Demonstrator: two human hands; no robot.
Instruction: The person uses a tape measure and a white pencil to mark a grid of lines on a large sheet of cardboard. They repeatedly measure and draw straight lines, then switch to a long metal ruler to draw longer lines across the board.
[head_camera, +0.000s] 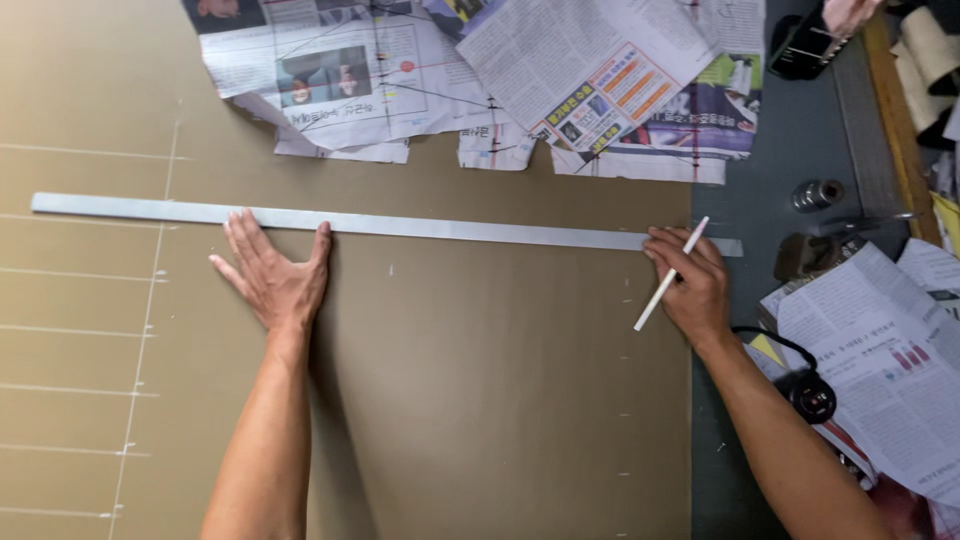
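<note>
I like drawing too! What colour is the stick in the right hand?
White. The thin stick, like chalk, shows clearly in the head view, held in the right hand.

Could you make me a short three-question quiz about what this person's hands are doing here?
1. True or false: the left hand lies flat with fingertips against the long metal ruler.
2. What does the right hand hold? A) scissors B) a thin white marking stick C) a tape measure
3. What sheet does the ruler lie across, and what is drawn on its left part?

Key
1. True.
2. B: the white marking stick, held near the ruler's right end.
3. A large brown sheet, with faint white chalk lines on the left.
</note>
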